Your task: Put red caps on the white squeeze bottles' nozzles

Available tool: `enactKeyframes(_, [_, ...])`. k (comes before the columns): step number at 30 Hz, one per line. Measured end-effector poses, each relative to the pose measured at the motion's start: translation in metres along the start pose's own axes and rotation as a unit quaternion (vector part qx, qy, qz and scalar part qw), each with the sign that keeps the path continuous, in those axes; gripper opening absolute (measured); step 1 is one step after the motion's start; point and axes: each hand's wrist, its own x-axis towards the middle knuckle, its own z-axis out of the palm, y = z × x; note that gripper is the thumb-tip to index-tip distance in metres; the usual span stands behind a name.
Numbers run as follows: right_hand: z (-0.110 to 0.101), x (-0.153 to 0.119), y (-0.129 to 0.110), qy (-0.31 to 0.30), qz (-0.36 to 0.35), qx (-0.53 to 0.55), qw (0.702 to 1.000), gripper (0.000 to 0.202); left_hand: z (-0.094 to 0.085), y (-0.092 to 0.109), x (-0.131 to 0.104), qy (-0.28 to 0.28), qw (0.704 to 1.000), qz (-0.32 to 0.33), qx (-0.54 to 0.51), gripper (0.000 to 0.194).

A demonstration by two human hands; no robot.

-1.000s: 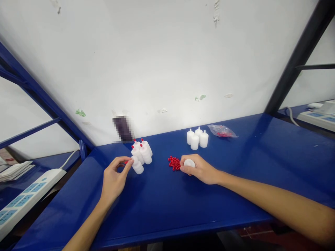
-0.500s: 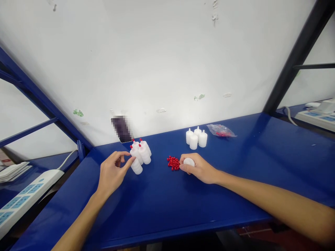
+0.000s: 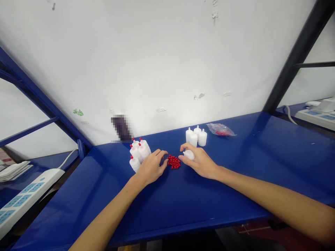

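Observation:
My left hand point(image 3: 153, 166) hovers at the left edge of a pile of small red caps point(image 3: 174, 162). Its thumb and forefinger are apart and nothing shows between them. On the other side of the pile, my right hand point(image 3: 200, 160) is closed round a small white plastic bottle point(image 3: 189, 155), whose bare nozzle points to the left. Behind my left hand stand several white bottles point(image 3: 135, 152) with red caps on their nozzles; my hand partly hides them. Several uncapped white bottles point(image 3: 202, 138) stand upright beyond my right hand.
A clear plastic bag point(image 3: 221, 129) with red pieces lies at the back right of the blue table point(image 3: 167, 209). A dark, pixelated object point(image 3: 121, 127) leans on the wall. White power strips lie at the left point(image 3: 28, 198) and right point(image 3: 319, 116), past the metal frame posts.
My left hand has left the front capped bottle and moved right to the red caps. In my right hand the bottle has turned, so that its nozzle now shows.

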Motion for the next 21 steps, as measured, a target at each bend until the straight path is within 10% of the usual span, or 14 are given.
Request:
enactKeyframes(8, [0.001,0.002,0.000,-0.004,0.018,-0.085,0.996,0.027,0.013,-0.006,0.006,-0.027,0.999,-0.024,0.001,0.022])
enactKeyframes(15, [0.000,-0.002,-0.004,-0.054,-0.025,-0.096,0.994,0.017,0.003,0.016,-0.001,0.130,0.968,0.063,-0.206,0.014])
enactKeyframes(21, [0.002,-0.007,-0.010,-0.078,-0.115,-0.010,0.990,0.042,0.010,0.035,-0.006,0.151,0.944,0.125,-0.264,0.010])
